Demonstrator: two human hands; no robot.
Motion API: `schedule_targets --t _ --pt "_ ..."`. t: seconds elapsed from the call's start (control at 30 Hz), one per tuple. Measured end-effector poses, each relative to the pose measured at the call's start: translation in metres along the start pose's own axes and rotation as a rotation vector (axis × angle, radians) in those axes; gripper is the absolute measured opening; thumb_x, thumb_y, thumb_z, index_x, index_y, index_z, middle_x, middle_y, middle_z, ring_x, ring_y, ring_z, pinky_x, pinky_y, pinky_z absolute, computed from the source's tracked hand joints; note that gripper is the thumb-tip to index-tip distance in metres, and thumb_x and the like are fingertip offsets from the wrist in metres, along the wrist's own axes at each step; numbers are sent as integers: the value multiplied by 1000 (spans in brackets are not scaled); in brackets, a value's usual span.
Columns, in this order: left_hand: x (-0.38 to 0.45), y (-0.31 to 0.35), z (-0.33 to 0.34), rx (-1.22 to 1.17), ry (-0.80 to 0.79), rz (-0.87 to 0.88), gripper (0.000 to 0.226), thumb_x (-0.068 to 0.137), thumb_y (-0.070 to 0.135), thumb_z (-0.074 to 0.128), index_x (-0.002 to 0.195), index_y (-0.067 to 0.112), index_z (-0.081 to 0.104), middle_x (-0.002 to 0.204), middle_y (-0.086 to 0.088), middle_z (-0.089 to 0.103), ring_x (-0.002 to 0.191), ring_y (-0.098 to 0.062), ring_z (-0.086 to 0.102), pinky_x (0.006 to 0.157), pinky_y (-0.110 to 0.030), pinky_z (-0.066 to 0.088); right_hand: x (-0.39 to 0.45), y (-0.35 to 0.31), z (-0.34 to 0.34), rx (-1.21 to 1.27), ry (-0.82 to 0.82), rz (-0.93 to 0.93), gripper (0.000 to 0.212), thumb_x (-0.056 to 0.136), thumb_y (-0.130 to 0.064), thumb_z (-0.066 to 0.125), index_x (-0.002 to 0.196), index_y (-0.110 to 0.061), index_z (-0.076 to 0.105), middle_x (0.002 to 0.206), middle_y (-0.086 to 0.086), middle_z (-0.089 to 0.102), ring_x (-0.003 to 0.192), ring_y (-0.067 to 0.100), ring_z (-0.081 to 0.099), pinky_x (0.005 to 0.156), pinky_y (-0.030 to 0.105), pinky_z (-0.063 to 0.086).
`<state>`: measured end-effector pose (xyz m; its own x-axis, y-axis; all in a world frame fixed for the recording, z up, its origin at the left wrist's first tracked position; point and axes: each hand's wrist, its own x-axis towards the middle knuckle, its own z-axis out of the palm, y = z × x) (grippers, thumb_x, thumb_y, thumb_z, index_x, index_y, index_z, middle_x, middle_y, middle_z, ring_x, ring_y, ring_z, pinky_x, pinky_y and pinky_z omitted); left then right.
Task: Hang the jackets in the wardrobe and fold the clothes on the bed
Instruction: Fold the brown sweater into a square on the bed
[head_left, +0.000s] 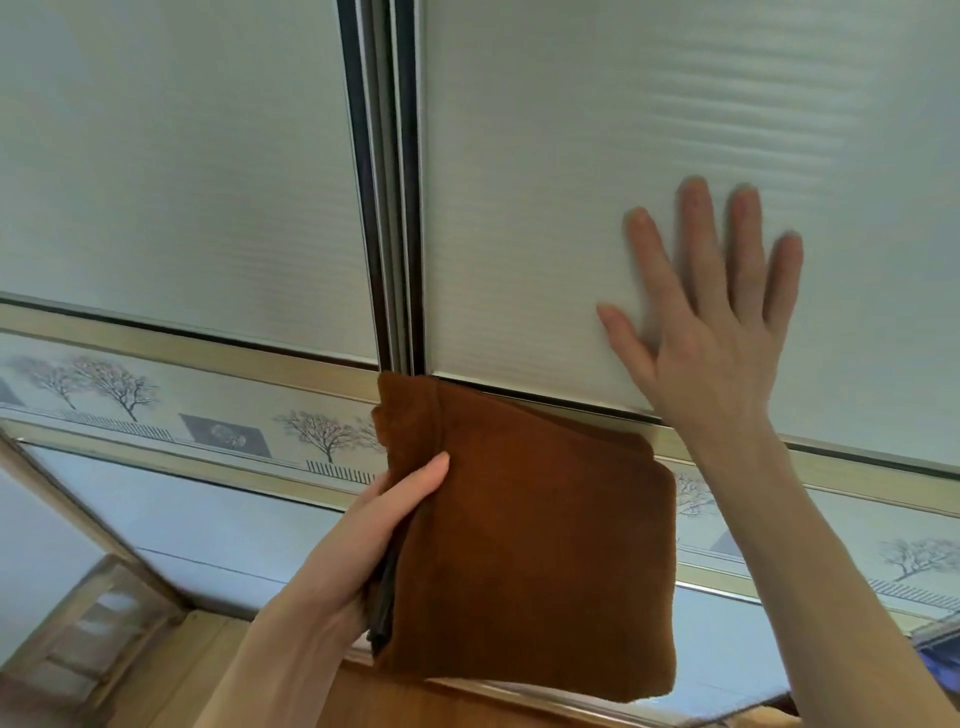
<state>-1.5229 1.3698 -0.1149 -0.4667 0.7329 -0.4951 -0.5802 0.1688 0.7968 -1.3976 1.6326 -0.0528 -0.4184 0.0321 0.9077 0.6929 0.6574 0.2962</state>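
Against the wardrobe door the right hand presses flat, likely to slide it, while the left hand pinches the folded brown garment clear.

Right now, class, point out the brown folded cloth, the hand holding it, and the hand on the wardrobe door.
Brown folded cloth (540, 551), head view, middle of its front face.
Left hand (374, 525), head view, back of the hand.
Right hand (711, 332), head view, back of the hand.
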Motion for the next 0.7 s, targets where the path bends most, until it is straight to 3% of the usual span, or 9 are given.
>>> schedule_targets --t 0.07,0.13,0.23,0.33,0.43,0.53,0.63,0.7 --pt "-8 3 4 -40 -38 38 38 91 35 71 125 20 69 113 -10 79 102 -30 77 86 -42 59 -2 4 3 -24 33 -4 72 102 -58 53 163 -28 28 168 5 21 153 37 28 125 52 15" --pt "-8 8 7 -50 -45 42 40 88 34 73 125 21 69 112 -9 79 102 -29 77 92 -44 56 -5 10 5 -40 44 -10 73 102 -57 54 163 -27 29 167 7 22 152 38 27 127 50 10" --pt "-3 10 8 -42 -65 33 42 84 31 74 125 19 70 112 -11 79 102 -30 77 91 -44 56 -10 22 6 -51 47 -17 73 101 -57 54 163 -26 30 169 7 18 153 39 23 127 49 6" --pt "3 7 9 -48 -98 42 49 80 25 79 128 18 69 114 -15 78 105 -34 76 95 -47 56 -15 40 8 -73 61 -29 74 101 -58 52 163 -24 30 173 4 9 159 31 8 127 50 7" --pt "11 2 10 -8 -130 27 55 77 21 90 127 17 69 115 -17 77 105 -35 76 87 -45 61 -23 61 8 -104 69 -40 75 100 -57 49 163 -22 29 173 6 6 160 29 3 127 51 6" --pt "15 1 12 5 -195 8 63 68 24 85 128 17 68 115 -18 77 104 -36 76 81 -42 62 -31 85 7 -111 65 -56 75 101 -55 46 164 -19 25 174 7 4 160 31 1 127 51 3" --pt "18 3 14 -5 -232 3 53 73 16 91 122 17 70 110 -18 78 100 -37 77 85 -46 58 -39 109 2 -91 53 -69 74 103 -53 42 165 -18 21 174 7 1 160 31 -2 127 52 2" --pt "20 3 11 4 -214 7 41 80 20 83 119 18 71 110 -17 78 101 -37 76 92 -48 56 -45 125 -1 -82 40 -69 73 104 -51 40 166 -18 19 174 7 0 160 31 -3 127 53 2"
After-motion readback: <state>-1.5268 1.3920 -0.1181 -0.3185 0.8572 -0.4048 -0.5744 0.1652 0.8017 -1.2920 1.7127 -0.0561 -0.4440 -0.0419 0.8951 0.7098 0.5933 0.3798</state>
